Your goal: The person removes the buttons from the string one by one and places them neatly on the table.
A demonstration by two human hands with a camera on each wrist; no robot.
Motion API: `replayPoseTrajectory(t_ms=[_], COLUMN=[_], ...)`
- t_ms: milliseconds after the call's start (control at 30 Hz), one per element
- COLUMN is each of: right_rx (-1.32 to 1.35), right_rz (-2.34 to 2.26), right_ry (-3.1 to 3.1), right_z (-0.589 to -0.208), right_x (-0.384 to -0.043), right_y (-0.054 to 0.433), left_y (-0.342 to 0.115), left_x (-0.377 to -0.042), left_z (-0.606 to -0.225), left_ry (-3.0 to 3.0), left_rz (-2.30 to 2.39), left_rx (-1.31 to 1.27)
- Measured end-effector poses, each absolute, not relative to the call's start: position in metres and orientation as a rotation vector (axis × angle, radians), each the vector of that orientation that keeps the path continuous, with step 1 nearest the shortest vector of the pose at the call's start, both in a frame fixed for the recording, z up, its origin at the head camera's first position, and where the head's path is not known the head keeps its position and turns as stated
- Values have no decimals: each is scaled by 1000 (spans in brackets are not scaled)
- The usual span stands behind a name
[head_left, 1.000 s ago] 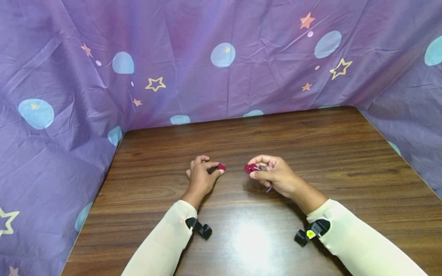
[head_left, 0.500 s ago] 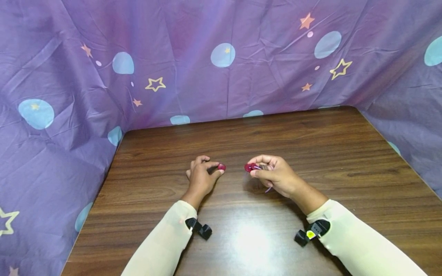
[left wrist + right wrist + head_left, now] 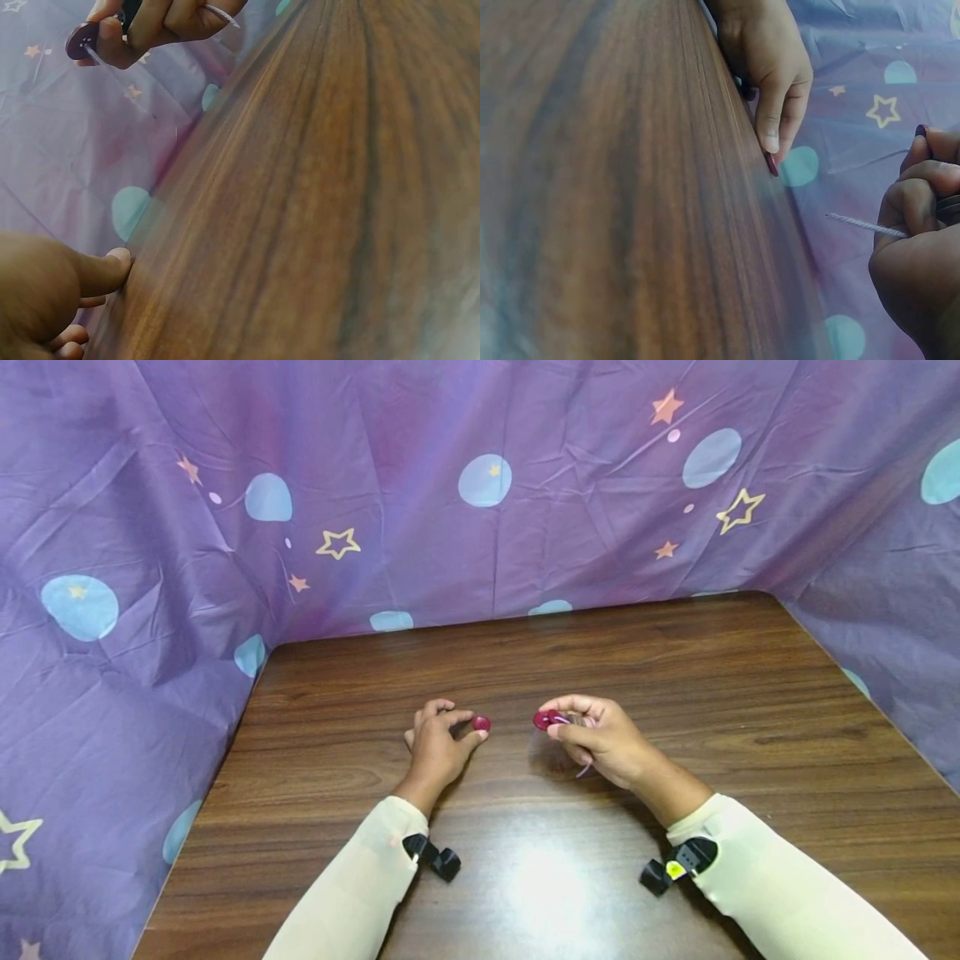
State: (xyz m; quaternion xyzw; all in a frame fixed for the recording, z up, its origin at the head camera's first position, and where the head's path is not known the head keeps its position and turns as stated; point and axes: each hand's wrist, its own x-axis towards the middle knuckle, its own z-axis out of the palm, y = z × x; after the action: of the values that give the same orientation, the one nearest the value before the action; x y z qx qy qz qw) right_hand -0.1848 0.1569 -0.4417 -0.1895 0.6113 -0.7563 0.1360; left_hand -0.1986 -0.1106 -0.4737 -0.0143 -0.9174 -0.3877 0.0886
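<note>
Wood-grained tabletop (image 3: pixel 480 668) underlies fingers (image 3: pixel 456 718) holding round buttons (image 3: pixel 481 724) and twisted cord (image 3: pixel 864 223).

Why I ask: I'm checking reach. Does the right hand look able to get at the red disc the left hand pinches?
Probably yes: only tabletop shows between the right hand and the red disc. That hand grips a red piece and a cord, though, which may hamper it.

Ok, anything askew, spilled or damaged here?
Nothing stands out: no visible spill or damage. The left hand pinches a red disc; the right hand holds at least one red button. A loose cord end pokes from that hand and the backdrop is creased, but neither looks wrong.
</note>
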Motion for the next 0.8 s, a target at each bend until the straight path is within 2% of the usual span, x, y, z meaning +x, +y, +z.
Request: replayPoseTrajectory(t_ms=[800], right_rx=[-557], right_rz=[-2224], right_ry=[1757], right_z=[-440], right_x=[-184], right_y=[158], left_y=[-112], left_x=[-193], left_z=[-466], left_ry=[-2600], left_rz=[-1340], left_rx=[51])
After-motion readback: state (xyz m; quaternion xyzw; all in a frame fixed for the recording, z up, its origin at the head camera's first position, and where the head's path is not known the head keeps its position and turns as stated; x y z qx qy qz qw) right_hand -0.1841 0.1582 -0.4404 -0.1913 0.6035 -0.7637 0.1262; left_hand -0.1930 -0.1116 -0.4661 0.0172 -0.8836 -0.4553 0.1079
